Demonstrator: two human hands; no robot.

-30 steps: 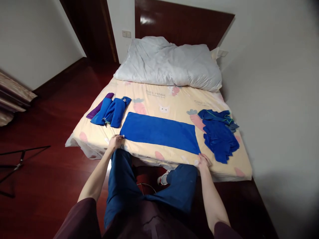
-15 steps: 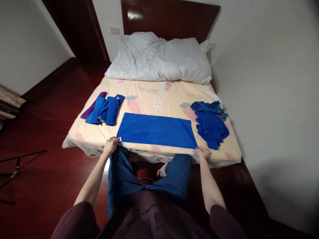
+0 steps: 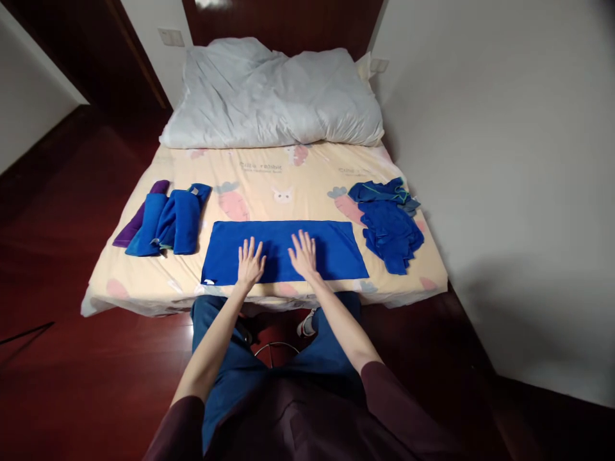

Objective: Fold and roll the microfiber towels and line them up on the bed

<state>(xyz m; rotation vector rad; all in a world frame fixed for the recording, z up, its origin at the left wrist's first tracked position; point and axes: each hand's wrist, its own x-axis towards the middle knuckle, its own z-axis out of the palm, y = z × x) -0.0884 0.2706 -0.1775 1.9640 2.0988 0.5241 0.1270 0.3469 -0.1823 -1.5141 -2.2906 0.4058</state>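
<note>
A blue towel (image 3: 331,253) lies spread flat as a long rectangle near the front edge of the bed, with a small white tag at its near left corner. Over its left-middle part is my left hand (image 3: 250,264), palm down with fingers spread. My right hand (image 3: 303,255) is a little to the right, also flat and open above the cloth. Whether the palms press on the towel or hover just over it, I cannot tell. Neither hand grips anything.
Several rolled blue and purple towels (image 3: 185,221) lie at the left of the bed. Crumpled blue towels (image 3: 391,234) are heaped at the right. A pale grey quilt (image 3: 283,99) is bunched by the headboard (image 3: 288,25). The patterned bedsheet (image 3: 283,176) hangs over the front edge.
Both hands have let go of the towel's near corners and moved inward over its middle, fingers now spread. The camera view has shifted, so the bed appears further left.
</note>
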